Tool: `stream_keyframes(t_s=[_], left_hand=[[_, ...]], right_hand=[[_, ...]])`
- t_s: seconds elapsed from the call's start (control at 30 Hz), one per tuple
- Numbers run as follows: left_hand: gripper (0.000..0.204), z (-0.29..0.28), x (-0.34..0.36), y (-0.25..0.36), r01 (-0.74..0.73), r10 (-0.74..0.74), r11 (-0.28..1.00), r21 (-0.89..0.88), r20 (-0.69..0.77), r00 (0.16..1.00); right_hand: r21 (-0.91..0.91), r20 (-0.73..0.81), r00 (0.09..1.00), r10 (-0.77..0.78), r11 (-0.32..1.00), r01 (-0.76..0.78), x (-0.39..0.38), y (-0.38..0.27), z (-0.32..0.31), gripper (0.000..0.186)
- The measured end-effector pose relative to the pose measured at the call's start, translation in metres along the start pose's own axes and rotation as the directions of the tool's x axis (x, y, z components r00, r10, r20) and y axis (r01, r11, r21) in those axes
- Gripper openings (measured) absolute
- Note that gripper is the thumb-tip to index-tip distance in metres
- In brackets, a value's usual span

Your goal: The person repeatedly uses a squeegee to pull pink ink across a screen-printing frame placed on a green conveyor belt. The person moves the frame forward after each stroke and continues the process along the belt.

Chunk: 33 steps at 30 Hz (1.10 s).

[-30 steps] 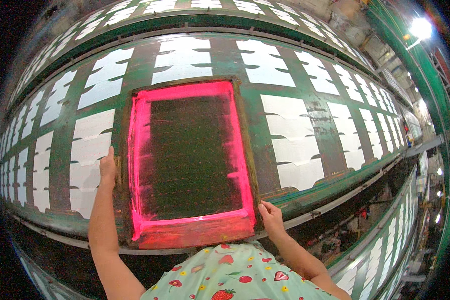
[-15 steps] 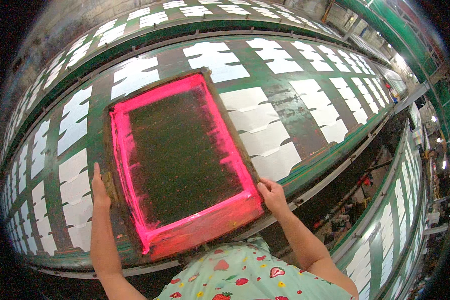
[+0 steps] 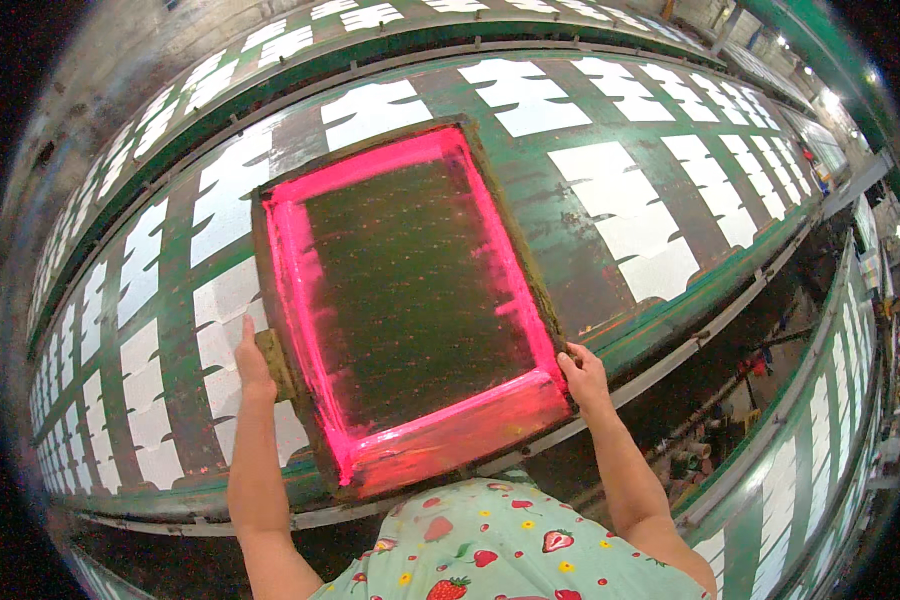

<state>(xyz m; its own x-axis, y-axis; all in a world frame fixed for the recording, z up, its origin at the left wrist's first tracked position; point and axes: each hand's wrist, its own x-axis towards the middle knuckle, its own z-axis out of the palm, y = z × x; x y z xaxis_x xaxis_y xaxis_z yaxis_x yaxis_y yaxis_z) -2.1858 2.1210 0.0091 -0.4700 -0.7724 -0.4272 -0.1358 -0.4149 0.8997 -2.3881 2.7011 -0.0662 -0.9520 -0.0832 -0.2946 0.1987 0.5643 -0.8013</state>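
Observation:
Both my hands hold a screen-printing frame (image 3: 410, 290) over the long table, tilted slightly in view. Its dark mesh is bordered with bright pink ink, thickest along the near end. My left hand (image 3: 257, 365) is at a small block on the frame's left side, fingers stretched along it and thumb side partly hidden. At the near right corner, my right hand (image 3: 583, 375) pinches the frame's edge between thumb and fingers. White notched pieces (image 3: 625, 215) lie on the table to the right of the frame, and another column (image 3: 235, 320) lies beside my left hand. What lies under the frame is hidden.
The green and dark table (image 3: 520, 180) curves across the view, with rows of white pieces and a metal rail (image 3: 660, 360) along its near edge. A second such table (image 3: 370, 35) stands behind, and another (image 3: 770, 470) at the lower right.
The frame has moved right along the table with both hands on it. The white column formerly at its right is now covered, and a column shows at its left.

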Motion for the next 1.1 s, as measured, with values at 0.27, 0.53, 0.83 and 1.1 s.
stream_keyframes(t_s=[0.27, 0.53, 0.83, 1.1], left_hand=[[0.061, 0.077, -0.012, -0.050, -0.053, 0.059, 0.996, 0.070, -0.085, 0.995], [0.068, 0.077, 0.000, -0.062, -0.104, 0.149, 0.949, 0.297, -0.134, 0.980], [0.079, 0.095, -0.007, -0.067, -0.153, 0.300, 0.696, 0.702, -0.090, 0.950], [0.091, 0.096, -0.002, -0.066, -0.020, 0.248, 0.640, 0.768, -0.182, 0.952]], right_hand=[[0.128, -0.001, 1.000, -0.019, 0.992, 0.019, 0.049, 0.043, -0.069, 0.043], [0.089, 0.114, 0.992, -0.048, 0.995, 0.038, 0.048, 0.043, -0.089, 0.046], [-0.180, 0.495, 0.487, -0.720, 0.463, 0.868, -0.049, -0.025, -0.070, 0.054], [-0.185, 0.654, 0.302, -0.694, 0.240, 0.953, -0.081, -0.063, -0.034, 0.049]])
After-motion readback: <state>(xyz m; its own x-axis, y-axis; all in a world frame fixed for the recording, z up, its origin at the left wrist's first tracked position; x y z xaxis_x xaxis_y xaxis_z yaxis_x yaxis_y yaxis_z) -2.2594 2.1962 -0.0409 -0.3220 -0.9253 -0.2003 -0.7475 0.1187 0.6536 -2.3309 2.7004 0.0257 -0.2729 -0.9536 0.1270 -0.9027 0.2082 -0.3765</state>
